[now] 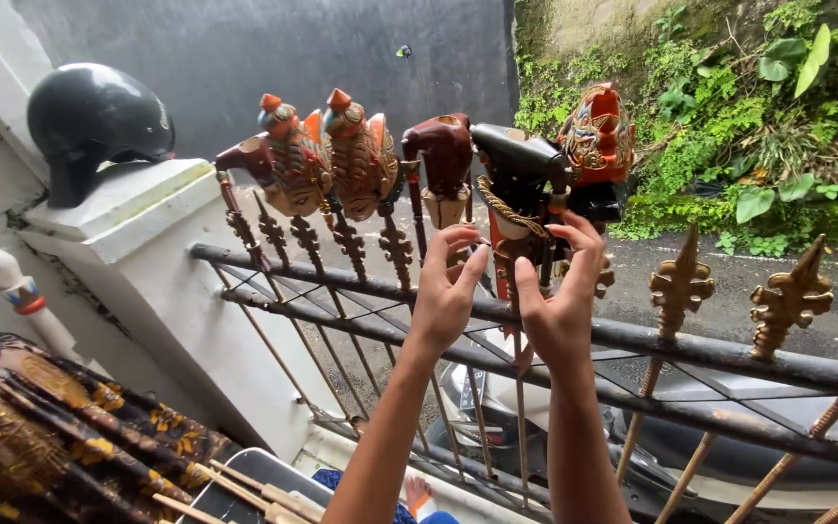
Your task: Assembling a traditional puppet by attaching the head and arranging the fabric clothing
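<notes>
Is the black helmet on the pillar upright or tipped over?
Upright: the black helmet sits dome-up, rim down, on the white pillar cap.

A dark metal railing fence [691, 344] with gold-painted spear finials carries the items. Mounted on its spikes in a row: two carved wooden puppet heads with orange-tipped headdresses [327, 155], one dark maroon carved head [443, 155], one black carved head [516, 160], one red ornate carved head [598, 131]. Finials further right stand bare.
</notes>
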